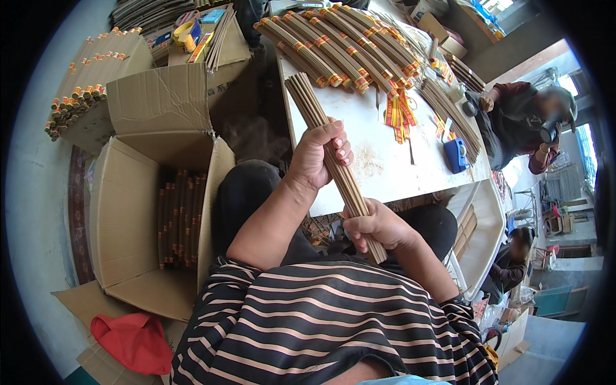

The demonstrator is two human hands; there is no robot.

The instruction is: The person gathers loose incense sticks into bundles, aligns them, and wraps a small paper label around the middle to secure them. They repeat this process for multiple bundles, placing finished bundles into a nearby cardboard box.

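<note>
A bundle of thin brown incense sticks (337, 168) slants across my lap in front of the white table. My left hand (319, 151) is wrapped round its upper middle, and my right hand (377, 226) grips it near the lower end. No band shows on the part of this bundle that is in sight. Beyond it on the table lies a pile of bundled incense sticks (340, 48) with red and yellow bands. Loose red and yellow paper strips (400, 117) hang beside that pile.
At my left stands an open cardboard box (128, 218) with banded bundles inside. A blue tape dispenser (457, 156) sits at the right part of the white table (359, 138). More sticks (452, 119) lie near it. Two people are at the right. A red cloth (133, 342) lies lower left.
</note>
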